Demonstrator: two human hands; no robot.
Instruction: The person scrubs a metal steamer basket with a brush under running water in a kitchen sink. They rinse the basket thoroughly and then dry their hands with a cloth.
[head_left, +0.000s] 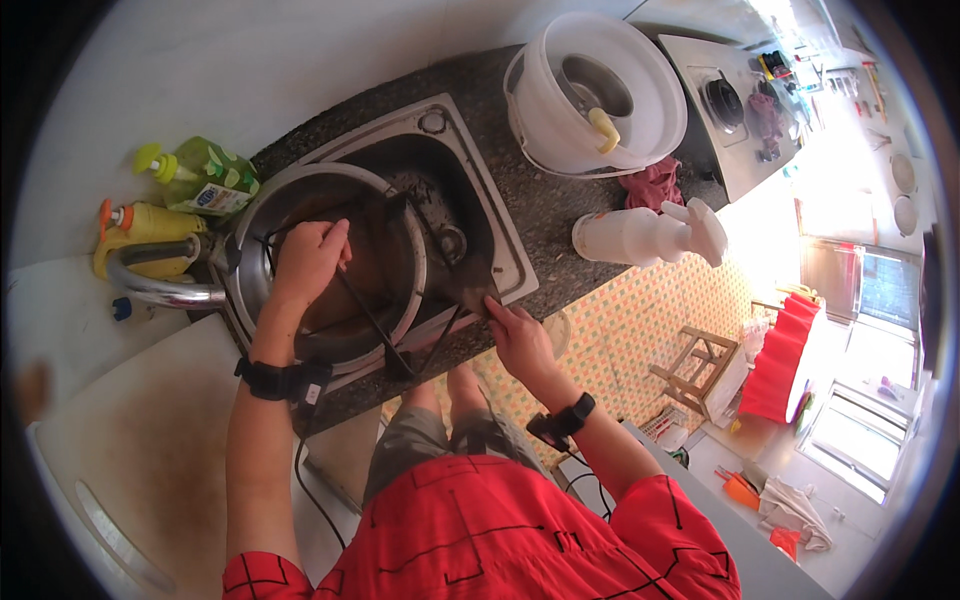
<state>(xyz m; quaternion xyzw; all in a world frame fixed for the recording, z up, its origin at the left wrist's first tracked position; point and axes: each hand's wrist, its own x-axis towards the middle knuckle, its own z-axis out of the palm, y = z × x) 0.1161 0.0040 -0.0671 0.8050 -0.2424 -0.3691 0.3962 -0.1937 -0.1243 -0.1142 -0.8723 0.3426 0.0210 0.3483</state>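
A dark metal pan support (365, 306) from a stove lies tilted across a round steel basin (415, 225) and the sink (480, 180). My left hand (309, 259) is over the basin with its fingers closed on the inner part of the support. Brownish water (352, 292) stands in the basin. At the sink's front edge, my right hand (519, 334) pinches a thin, dark, flat thing (469, 285), blurred, held against the support; its kind cannot be told. A curved chrome faucet (161, 291) reaches in at the basin's left side.
Green and yellow pump bottles (210, 176) (154, 229) stand behind the faucet. On the stone counter are a white bucket (540, 112) with a metal bowl (596, 82) inside, a white spray bottle (622, 236) and a dark red cloth (651, 186). Farther right is a gas stove (724, 105).
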